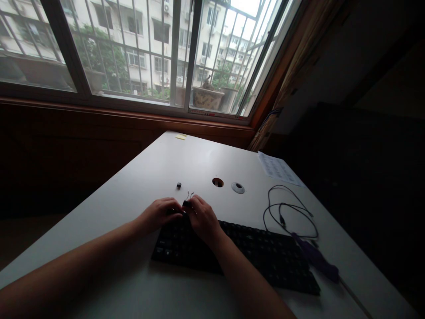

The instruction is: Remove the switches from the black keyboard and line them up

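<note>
A black keyboard [262, 248] lies at a slant on the white table, with both hands over its far left part. My right hand [202, 219] is closed on a small wire tool [190, 195] that looks like a keycap puller; its two thin wire ends point up and away from me. A small black piece [187, 203], perhaps a keycap, shows between the fingers of both hands. My left hand [162, 212] is pinched at the keyboard's far left edge, its fingertips close to the right hand; what they grip is hidden. Just beyond, a loose black keycap [179, 185] rests on the table.
Beyond the keyboard the white table [142, 177] has a round cable hole [218, 182] and its grey cover [238, 188]. A coiled black cable [282, 206], a purple long-handled object [317, 257] and a printed sheet [279, 167] lie right. Yellow sticky notes [181, 137] are at the far edge.
</note>
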Demonstrator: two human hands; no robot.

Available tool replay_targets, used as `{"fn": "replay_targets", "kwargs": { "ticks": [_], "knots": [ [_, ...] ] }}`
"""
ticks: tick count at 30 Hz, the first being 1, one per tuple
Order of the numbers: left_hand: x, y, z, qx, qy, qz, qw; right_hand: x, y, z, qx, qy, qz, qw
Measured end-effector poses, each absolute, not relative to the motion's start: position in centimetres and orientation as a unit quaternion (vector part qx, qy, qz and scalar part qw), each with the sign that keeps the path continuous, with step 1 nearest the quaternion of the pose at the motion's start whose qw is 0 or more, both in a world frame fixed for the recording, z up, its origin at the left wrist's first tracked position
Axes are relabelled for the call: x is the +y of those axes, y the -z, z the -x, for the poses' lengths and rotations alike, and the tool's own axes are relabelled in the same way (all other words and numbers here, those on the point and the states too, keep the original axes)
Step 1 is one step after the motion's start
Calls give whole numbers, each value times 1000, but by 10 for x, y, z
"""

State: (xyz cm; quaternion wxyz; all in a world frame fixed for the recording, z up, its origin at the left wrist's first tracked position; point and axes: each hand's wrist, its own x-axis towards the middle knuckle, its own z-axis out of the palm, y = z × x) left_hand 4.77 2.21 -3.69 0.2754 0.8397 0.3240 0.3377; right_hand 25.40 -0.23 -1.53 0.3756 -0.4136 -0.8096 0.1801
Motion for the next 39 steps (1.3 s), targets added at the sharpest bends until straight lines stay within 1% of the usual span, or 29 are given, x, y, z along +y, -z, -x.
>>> {"fn": "replay_targets", "kwargs": {
  "ticks": [13, 18, 22, 28, 33, 35, 39],
  "knots": [
    [16, 34, -50, 325, -356, -832, 275, -4, 17, -253, -802, -192, 397, 403],
    [17, 37, -51, 318, -341, -840, 279, -3, 16, -253, -747, -187, 410, 489],
    [18, 39, -51, 308, -355, -837, 280, -2, 17, -251, -761, -197, 387, 482],
    [18, 35, -49, 306, -350, -828, 313, 1, 18, -251, -733, -237, 410, 489],
    [15, 32, -50, 372, -341, -797, 333, 2, 17, -252, -720, -269, 417, 484],
    [14, 31, -51, 386, -349, -775, 360, 2, 17, -251, -716, -280, 415, 486],
    [13, 28, -50, 342, -367, -755, 423, 3, 17, -251, -703, -303, 417, 490]
  ]
}}
